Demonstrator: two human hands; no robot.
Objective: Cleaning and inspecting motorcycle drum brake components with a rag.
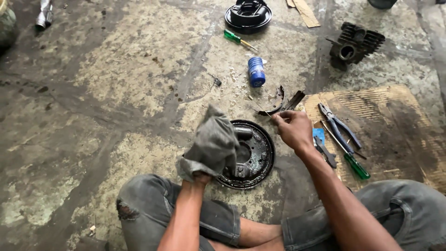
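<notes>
Fingers [278, 118] pinch perhaps one wire; two screwdrivers [239, 40].

The left part of the concrete floor [93, 93] is bare — a hand can pass there freely, up to the metal piece [45, 14] in the far left corner. In the middle, the round black plate [258, 155] lies between the knees, and the left hand [204, 176] with the grey rag [211, 144] covers its left side. Just beyond it, the brake shoes [278, 102] and the blue bottle [256, 71] block the way forward. On the right, the cardboard [395, 121] carries pliers [339, 125] and a green screwdriver [355, 165] close beside the right hand [293, 130] — little room there. Far right stands the finned cylinder [355, 44].
</notes>
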